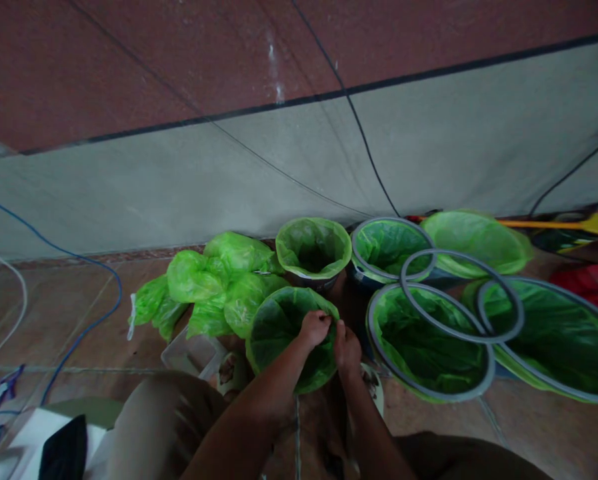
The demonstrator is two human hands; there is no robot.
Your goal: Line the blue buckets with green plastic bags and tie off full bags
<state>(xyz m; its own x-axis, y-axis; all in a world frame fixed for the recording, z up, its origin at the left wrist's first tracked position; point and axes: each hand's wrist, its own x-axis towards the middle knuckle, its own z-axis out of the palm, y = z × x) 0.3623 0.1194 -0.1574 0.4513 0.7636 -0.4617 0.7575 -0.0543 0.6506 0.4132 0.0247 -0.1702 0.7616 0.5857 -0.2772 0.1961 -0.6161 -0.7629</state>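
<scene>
A small bin lined with a green plastic bag (279,320) stands on the tiled floor in front of my knees. My left hand (315,328) pinches the green liner at the bin's right rim, fingers closed on the plastic. My right hand (347,347) grips the same stretch of liner just beside it, fingers curled over the edge. The two hands almost touch.
Several other green-lined bins (313,247) (429,340) stand to the right along the grey wall (229,173), and a loose grey ring (461,293) lies across them. A heap of filled green bags (213,280) lies to the left. A blue cable (99,293) runs over the floor at left.
</scene>
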